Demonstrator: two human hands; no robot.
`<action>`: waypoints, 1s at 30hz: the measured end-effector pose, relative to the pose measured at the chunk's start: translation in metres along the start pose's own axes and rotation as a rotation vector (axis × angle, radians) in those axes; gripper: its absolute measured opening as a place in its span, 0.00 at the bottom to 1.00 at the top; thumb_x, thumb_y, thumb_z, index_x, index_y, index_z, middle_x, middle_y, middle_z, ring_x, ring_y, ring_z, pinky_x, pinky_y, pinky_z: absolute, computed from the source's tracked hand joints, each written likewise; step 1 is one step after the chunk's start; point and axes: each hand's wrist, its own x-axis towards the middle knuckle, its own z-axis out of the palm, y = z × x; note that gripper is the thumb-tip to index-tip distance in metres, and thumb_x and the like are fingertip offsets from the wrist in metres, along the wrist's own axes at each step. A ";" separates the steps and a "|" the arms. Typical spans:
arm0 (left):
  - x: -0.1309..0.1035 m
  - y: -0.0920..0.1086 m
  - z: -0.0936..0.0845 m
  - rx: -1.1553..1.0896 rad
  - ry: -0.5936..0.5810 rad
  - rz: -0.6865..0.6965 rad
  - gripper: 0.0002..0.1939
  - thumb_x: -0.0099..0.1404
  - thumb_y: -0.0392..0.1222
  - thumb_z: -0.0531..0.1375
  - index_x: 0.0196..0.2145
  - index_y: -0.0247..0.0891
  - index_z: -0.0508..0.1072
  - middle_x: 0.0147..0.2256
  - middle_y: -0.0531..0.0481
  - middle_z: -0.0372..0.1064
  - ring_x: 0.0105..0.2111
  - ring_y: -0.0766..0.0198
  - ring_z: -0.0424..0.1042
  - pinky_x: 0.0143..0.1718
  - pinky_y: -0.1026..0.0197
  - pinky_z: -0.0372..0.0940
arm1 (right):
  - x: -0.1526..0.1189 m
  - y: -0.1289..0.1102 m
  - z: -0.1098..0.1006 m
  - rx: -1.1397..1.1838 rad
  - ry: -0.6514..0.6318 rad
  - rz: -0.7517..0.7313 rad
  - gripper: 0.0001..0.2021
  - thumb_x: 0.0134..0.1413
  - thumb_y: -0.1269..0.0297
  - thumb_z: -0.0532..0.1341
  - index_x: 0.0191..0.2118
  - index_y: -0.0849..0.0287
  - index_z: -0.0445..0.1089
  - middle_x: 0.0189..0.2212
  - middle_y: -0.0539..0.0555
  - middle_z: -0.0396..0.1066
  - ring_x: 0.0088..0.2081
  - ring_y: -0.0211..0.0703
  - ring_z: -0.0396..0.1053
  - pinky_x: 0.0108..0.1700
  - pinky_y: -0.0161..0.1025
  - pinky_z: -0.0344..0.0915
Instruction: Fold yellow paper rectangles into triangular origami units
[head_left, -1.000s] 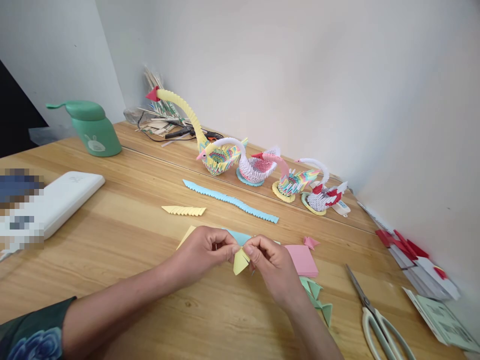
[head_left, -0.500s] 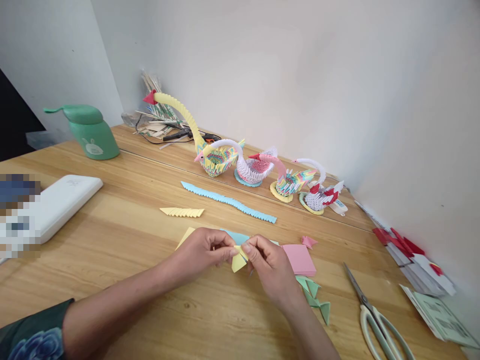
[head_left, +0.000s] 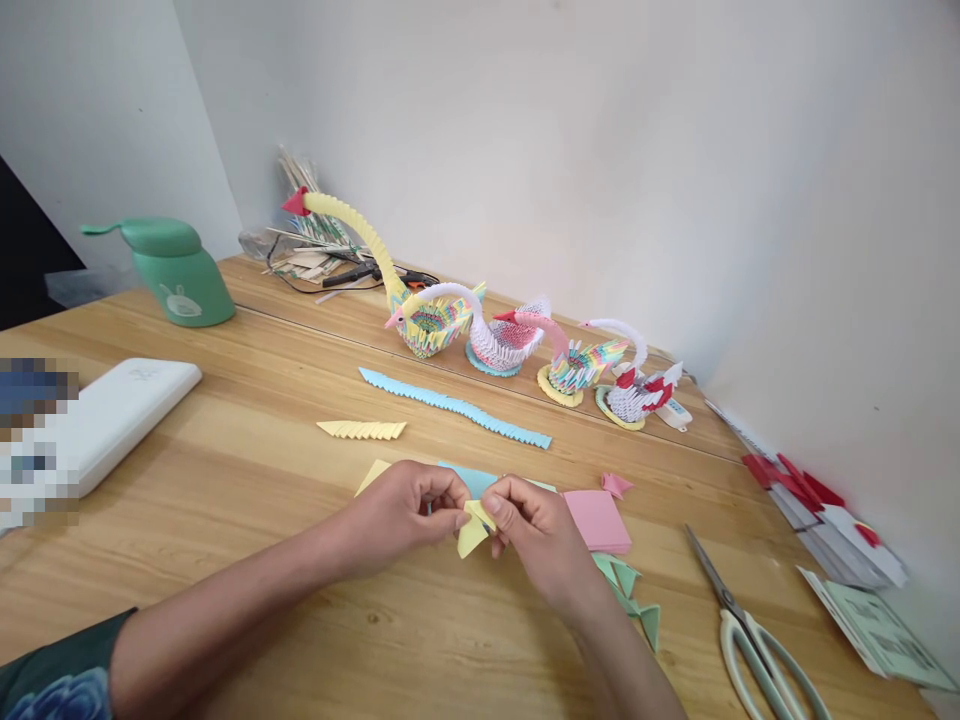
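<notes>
Between my two hands is a small piece of folded yellow paper [head_left: 472, 537], creased into flaps and held above the table. My left hand [head_left: 411, 510] pinches its left edge between thumb and fingers. On the other side my right hand [head_left: 534, 525] grips the upper right corner, thumb on top. Just behind the hands lie blue paper [head_left: 469, 478] and yellow paper [head_left: 371, 476], both partly covered. A stack of pink paper squares [head_left: 598, 521] is to the right of my right hand, with folded green paper pieces [head_left: 628, 592] and a pink folded piece [head_left: 616, 485] near it.
Farther back lie a blue folded-paper strip [head_left: 457, 405] and a shorter yellow strip [head_left: 361, 430]. Several paper swans [head_left: 506, 343] stand along the wall. Scissors [head_left: 739, 615] rest at the right. A white power bank [head_left: 139, 410] and a green bottle [head_left: 184, 275] are at the left.
The yellow paper has tilted and shifted slightly down and left, its lower flap swinging left. Both hands keep their pinch on it. The whole view has shifted a little.
</notes>
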 end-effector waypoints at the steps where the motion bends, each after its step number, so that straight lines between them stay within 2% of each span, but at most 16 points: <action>1: 0.000 0.001 -0.001 0.017 -0.012 0.004 0.09 0.58 0.42 0.56 0.25 0.35 0.68 0.20 0.58 0.55 0.21 0.71 0.53 0.23 0.68 0.49 | 0.000 0.001 0.000 0.035 -0.018 0.018 0.14 0.56 0.55 0.56 0.25 0.59 0.64 0.21 0.46 0.60 0.21 0.34 0.60 0.25 0.32 0.60; 3: -0.001 0.001 -0.002 0.053 -0.018 0.006 0.09 0.58 0.42 0.56 0.25 0.35 0.69 0.20 0.58 0.56 0.22 0.70 0.53 0.24 0.68 0.49 | 0.001 0.001 0.001 0.056 -0.025 0.035 0.15 0.56 0.54 0.56 0.25 0.59 0.64 0.20 0.46 0.60 0.21 0.34 0.59 0.24 0.32 0.60; 8: 0.000 0.001 -0.002 0.105 0.022 0.001 0.11 0.59 0.44 0.56 0.24 0.35 0.70 0.20 0.58 0.56 0.21 0.70 0.54 0.23 0.68 0.50 | 0.001 0.000 0.003 -0.079 0.068 0.007 0.15 0.56 0.56 0.56 0.25 0.60 0.65 0.19 0.45 0.61 0.20 0.33 0.61 0.24 0.31 0.57; 10: 0.000 0.002 -0.002 0.109 0.048 0.007 0.12 0.59 0.45 0.56 0.24 0.35 0.70 0.19 0.57 0.57 0.21 0.70 0.55 0.23 0.68 0.50 | 0.001 -0.001 0.003 -0.043 0.071 0.007 0.14 0.56 0.55 0.56 0.26 0.60 0.66 0.19 0.46 0.62 0.20 0.33 0.61 0.24 0.31 0.58; 13: 0.000 0.003 -0.002 0.088 0.109 0.001 0.13 0.59 0.45 0.55 0.22 0.35 0.70 0.19 0.56 0.61 0.20 0.70 0.58 0.22 0.68 0.52 | 0.001 -0.002 0.003 0.075 0.060 0.015 0.11 0.52 0.56 0.60 0.35 0.59 0.69 0.21 0.46 0.65 0.21 0.34 0.62 0.25 0.32 0.61; 16: -0.001 0.005 -0.002 0.051 0.146 -0.007 0.12 0.58 0.44 0.56 0.22 0.34 0.71 0.18 0.55 0.62 0.20 0.69 0.59 0.22 0.68 0.53 | 0.001 -0.003 0.002 0.206 0.077 0.044 0.15 0.48 0.57 0.64 0.41 0.58 0.68 0.21 0.44 0.66 0.20 0.33 0.63 0.25 0.33 0.61; 22: 0.001 0.004 0.000 -0.050 0.162 0.012 0.10 0.57 0.42 0.57 0.32 0.35 0.75 0.22 0.54 0.67 0.22 0.69 0.61 0.23 0.68 0.55 | 0.000 -0.005 0.000 0.409 0.112 0.136 0.13 0.48 0.56 0.65 0.38 0.57 0.67 0.19 0.45 0.69 0.18 0.31 0.63 0.24 0.31 0.60; 27: 0.001 0.003 0.002 -0.016 0.150 -0.014 0.12 0.59 0.44 0.56 0.28 0.33 0.74 0.21 0.52 0.67 0.20 0.69 0.61 0.21 0.68 0.55 | -0.001 -0.005 0.003 0.440 0.115 0.164 0.12 0.47 0.57 0.66 0.33 0.60 0.69 0.19 0.46 0.68 0.18 0.31 0.62 0.23 0.30 0.60; 30: 0.000 0.003 0.001 -0.025 0.158 -0.016 0.12 0.58 0.44 0.55 0.26 0.33 0.73 0.20 0.53 0.67 0.20 0.70 0.61 0.22 0.68 0.56 | -0.002 -0.006 0.001 0.345 0.114 0.128 0.13 0.50 0.54 0.62 0.33 0.61 0.70 0.19 0.47 0.67 0.18 0.32 0.63 0.23 0.32 0.61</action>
